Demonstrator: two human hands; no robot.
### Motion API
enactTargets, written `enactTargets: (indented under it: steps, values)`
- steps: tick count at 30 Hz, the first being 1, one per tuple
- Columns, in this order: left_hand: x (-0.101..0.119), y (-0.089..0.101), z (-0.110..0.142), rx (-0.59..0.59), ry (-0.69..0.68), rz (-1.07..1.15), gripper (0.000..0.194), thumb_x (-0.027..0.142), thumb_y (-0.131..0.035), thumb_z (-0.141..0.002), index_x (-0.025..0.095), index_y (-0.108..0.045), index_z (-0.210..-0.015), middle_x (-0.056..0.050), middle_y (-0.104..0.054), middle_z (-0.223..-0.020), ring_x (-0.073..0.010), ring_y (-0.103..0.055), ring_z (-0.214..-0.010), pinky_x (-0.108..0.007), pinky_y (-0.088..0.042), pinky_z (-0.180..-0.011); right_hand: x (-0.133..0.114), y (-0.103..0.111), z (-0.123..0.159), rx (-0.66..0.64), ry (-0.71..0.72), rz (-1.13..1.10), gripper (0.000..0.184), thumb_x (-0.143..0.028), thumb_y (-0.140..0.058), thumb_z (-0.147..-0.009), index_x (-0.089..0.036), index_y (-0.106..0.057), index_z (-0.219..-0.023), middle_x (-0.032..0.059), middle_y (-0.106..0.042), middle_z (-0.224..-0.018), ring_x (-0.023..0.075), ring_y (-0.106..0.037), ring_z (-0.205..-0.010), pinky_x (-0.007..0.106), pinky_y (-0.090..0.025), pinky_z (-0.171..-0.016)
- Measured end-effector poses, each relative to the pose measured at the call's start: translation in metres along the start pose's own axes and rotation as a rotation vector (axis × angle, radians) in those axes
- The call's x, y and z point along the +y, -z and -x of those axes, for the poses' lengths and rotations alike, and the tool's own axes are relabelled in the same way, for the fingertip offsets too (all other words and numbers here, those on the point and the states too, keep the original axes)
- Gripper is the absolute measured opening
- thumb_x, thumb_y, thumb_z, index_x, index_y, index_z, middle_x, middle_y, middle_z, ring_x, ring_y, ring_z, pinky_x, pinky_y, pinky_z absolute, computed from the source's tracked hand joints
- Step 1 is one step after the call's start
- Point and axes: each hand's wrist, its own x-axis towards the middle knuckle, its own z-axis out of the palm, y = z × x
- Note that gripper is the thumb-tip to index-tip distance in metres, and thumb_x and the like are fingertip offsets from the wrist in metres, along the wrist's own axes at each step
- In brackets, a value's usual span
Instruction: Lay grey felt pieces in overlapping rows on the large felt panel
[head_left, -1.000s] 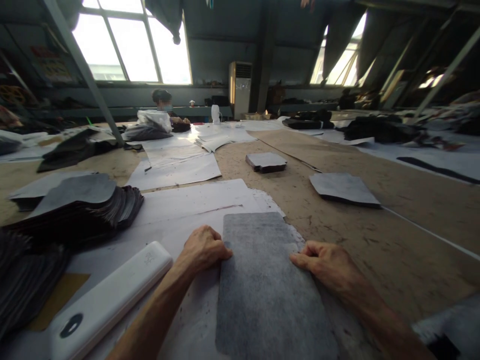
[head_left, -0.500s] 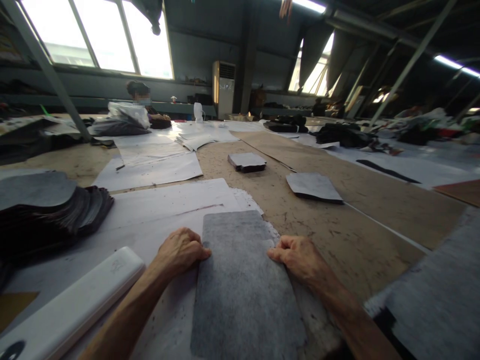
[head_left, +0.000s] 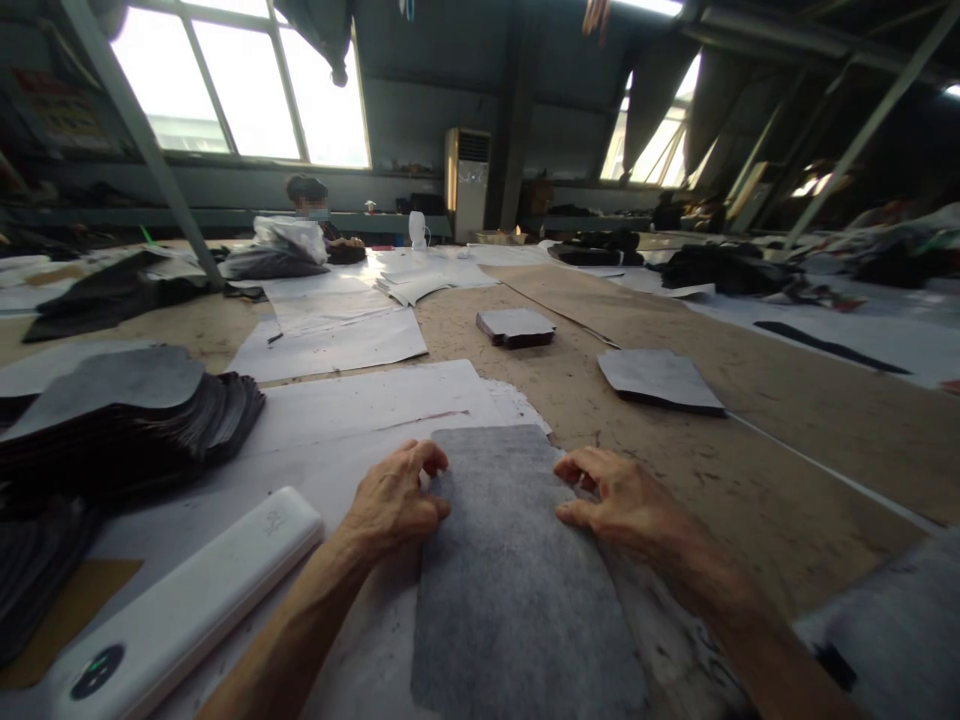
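A grey fabric panel (head_left: pixel 517 570), with a notch in its right edge, lies flat in front of me. My left hand (head_left: pixel 401 495) is at the panel's upper left edge, thumb and forefinger parted. At the opposite edge is my right hand (head_left: pixel 611 500), its thumb and bent fingers likewise apart. Both hands touch or nearly touch the panel; neither pinches it. Beneath it spreads a white paper sheet (head_left: pixel 337 410). Left of my left forearm lies a long white device (head_left: pixel 202 590) with a dark oval display.
Thick stacks of dark cut pieces (head_left: pixel 142 420) stand at the left. Two smaller stacks, one nearer the middle (head_left: pixel 516 326) and one to its right (head_left: pixel 660 380), sit on the brown tabletop (head_left: pixel 757 470). Grey material (head_left: pixel 900 620) lies at lower right. A person (head_left: pixel 307 195) is across the table.
Both hands have loosened their pinch on the panel's edges, and thumbs and fingers have separated. The view swung right, then back left. The panel stays on the paper.
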Motion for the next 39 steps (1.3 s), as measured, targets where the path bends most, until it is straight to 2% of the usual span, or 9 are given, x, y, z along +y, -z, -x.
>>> enactTargets:
  steps: [4,6,12,18,21,24,26,30,39]
  values:
    - [-0.003,-0.002,-0.003,-0.006,0.038,0.008,0.032,0.019,-0.056,-0.056,0.024,-0.056,-0.088,0.002,-0.055,-0.085,-0.0131,-0.050,-0.070,-0.024,-0.036,-0.062,0.005,0.000,-0.006,-0.108,-0.021,-0.167,0.019,-0.024,-0.060,-0.057,-0.017,-0.056,-0.074,-0.0018,-0.052,-0.066,0.0125,-0.047,-0.063,0.022,-0.034,-0.054]
    - [-0.003,-0.002,-0.003,0.006,0.050,0.004,0.032,0.019,-0.056,-0.055,0.024,-0.057,-0.087,0.001,-0.054,-0.091,-0.0144,-0.051,-0.074,-0.025,-0.037,-0.064,0.003,-0.001,-0.005,-0.101,-0.011,-0.202,0.013,-0.022,-0.058,-0.056,-0.017,-0.053,-0.067,-0.0031,-0.049,-0.062,0.0114,-0.044,-0.060,0.022,-0.032,-0.052]
    - [-0.001,0.000,-0.001,0.011,0.069,0.010,0.039,0.021,-0.057,-0.055,0.025,-0.056,-0.094,-0.001,-0.052,-0.097,-0.0156,-0.050,-0.076,-0.027,-0.038,-0.067,-0.003,-0.012,0.008,0.130,0.097,-0.136,0.008,-0.015,-0.051,-0.058,-0.020,-0.046,-0.062,-0.0001,-0.053,-0.072,0.0142,-0.047,-0.066,0.025,-0.035,-0.059]
    - [-0.002,0.000,-0.003,0.007,0.102,0.017,0.024,0.022,-0.058,-0.053,0.021,-0.055,-0.077,0.000,-0.052,-0.087,-0.0139,-0.049,-0.071,-0.024,-0.036,-0.062,0.002,-0.025,0.021,0.422,0.300,-0.067,0.008,-0.014,-0.050,-0.064,-0.021,-0.053,-0.062,0.0042,-0.057,-0.090,0.0206,-0.050,-0.090,0.033,-0.037,-0.081]
    - [-0.002,0.000,-0.003,-0.008,0.126,0.019,0.017,0.023,-0.058,-0.053,0.020,-0.052,-0.069,0.001,-0.051,-0.076,-0.0134,-0.047,-0.065,-0.023,-0.033,-0.057,0.001,-0.025,0.022,0.339,0.145,-0.064,0.006,-0.018,-0.052,-0.066,-0.022,-0.056,-0.068,0.0024,-0.059,-0.077,0.0181,-0.054,-0.077,0.030,-0.040,-0.071]
    - [-0.003,0.000,-0.004,-0.016,0.135,0.029,0.013,0.025,-0.058,-0.053,0.019,-0.049,-0.060,0.001,-0.050,-0.073,-0.0132,-0.046,-0.064,-0.024,-0.031,-0.055,0.000,-0.023,0.020,0.232,-0.137,-0.120,0.020,-0.027,-0.059,-0.064,-0.022,-0.057,-0.082,0.0010,-0.061,-0.072,0.0168,-0.056,-0.066,0.027,-0.041,-0.062]
    - [-0.004,-0.001,-0.005,-0.021,0.137,0.043,0.016,0.029,-0.056,-0.056,0.018,-0.045,-0.053,0.000,-0.049,-0.075,-0.0128,-0.046,-0.064,-0.024,-0.031,-0.054,0.000,-0.021,0.018,0.194,-0.234,-0.190,0.025,-0.032,-0.061,-0.063,-0.021,-0.057,-0.085,0.0020,-0.062,-0.076,0.0167,-0.057,-0.068,0.026,-0.042,-0.062]
    - [-0.009,-0.003,-0.008,-0.033,0.140,0.068,0.026,0.035,-0.050,-0.063,0.017,-0.042,-0.046,0.000,-0.049,-0.075,-0.0129,-0.047,-0.066,-0.024,-0.032,-0.057,-0.001,-0.019,0.016,0.167,-0.304,-0.275,0.020,-0.037,-0.058,-0.065,-0.020,-0.057,-0.077,0.0015,-0.062,-0.070,0.0152,-0.057,-0.064,0.024,-0.042,-0.057]
    - [-0.008,-0.001,-0.009,-0.071,0.140,0.086,0.026,0.034,-0.052,-0.061,0.016,-0.042,-0.044,0.000,-0.051,-0.078,-0.0150,-0.050,-0.073,-0.024,-0.035,-0.066,0.000,-0.016,0.012,0.095,-0.350,-0.336,0.017,-0.035,-0.060,-0.059,-0.019,-0.053,-0.063,-0.0053,-0.051,-0.052,0.0091,-0.043,-0.049,0.021,-0.031,-0.047]
